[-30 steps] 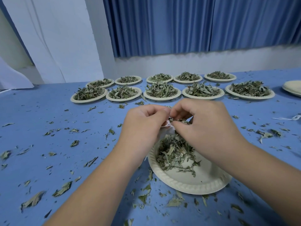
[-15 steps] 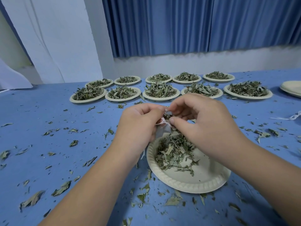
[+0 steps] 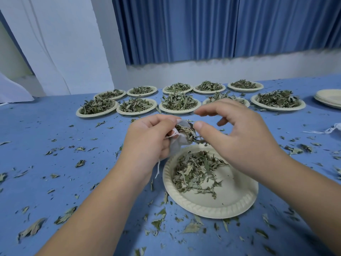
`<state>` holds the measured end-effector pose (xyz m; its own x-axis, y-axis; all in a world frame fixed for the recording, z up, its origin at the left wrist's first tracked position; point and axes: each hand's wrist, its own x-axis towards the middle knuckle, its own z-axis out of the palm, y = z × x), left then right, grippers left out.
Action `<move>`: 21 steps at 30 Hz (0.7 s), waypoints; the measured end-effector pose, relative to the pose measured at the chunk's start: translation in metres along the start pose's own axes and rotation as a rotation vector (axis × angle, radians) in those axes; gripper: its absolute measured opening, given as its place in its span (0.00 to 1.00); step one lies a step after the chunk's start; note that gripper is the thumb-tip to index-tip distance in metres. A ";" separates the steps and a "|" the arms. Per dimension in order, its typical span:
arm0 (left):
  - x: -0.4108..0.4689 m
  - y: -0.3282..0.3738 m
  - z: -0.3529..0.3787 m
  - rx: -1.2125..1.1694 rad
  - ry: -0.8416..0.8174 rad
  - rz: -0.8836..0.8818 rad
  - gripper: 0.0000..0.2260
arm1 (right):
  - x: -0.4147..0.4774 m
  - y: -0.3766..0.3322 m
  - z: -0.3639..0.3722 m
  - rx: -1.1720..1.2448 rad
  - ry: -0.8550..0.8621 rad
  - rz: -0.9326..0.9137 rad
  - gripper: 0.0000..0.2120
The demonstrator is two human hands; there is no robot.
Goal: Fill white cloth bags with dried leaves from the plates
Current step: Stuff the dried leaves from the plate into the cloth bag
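A small white cloth bag (image 3: 177,145) is gripped by the left hand (image 3: 147,139) just above the far rim of the nearest cream paper plate (image 3: 212,209). The right hand (image 3: 239,141) is spread loosely, empty, thumb at the bag's mouth. Protruding dried green leaves (image 3: 184,130) may be spilled if pushed carelessly. No writing is seen.

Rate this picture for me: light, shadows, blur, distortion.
Head view: soft, even, bluish light, no glare, only a faint shadow on the table under the near plate. Head view: wide-angle stretch makes the forearms loom and the curtain lean. Head view: bag and leaves are sharp; the curtain's lower edge looks smeared.
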<state>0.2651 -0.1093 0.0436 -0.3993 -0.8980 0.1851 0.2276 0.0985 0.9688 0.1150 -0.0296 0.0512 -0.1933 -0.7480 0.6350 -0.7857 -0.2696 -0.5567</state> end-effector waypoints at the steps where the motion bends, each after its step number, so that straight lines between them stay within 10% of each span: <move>1: 0.001 0.000 -0.001 -0.005 0.011 0.001 0.09 | 0.000 0.002 -0.001 0.026 -0.041 0.046 0.15; 6: 0.001 0.001 0.000 -0.012 0.042 0.007 0.10 | -0.002 0.008 0.005 0.051 -0.263 0.243 0.39; 21: -0.005 0.000 0.006 0.083 0.007 0.032 0.07 | -0.004 0.004 0.011 0.334 -0.048 0.267 0.08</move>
<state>0.2619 -0.1024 0.0436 -0.3866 -0.8967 0.2158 0.1661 0.1624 0.9726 0.1189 -0.0341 0.0403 -0.3301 -0.8436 0.4236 -0.4772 -0.2381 -0.8459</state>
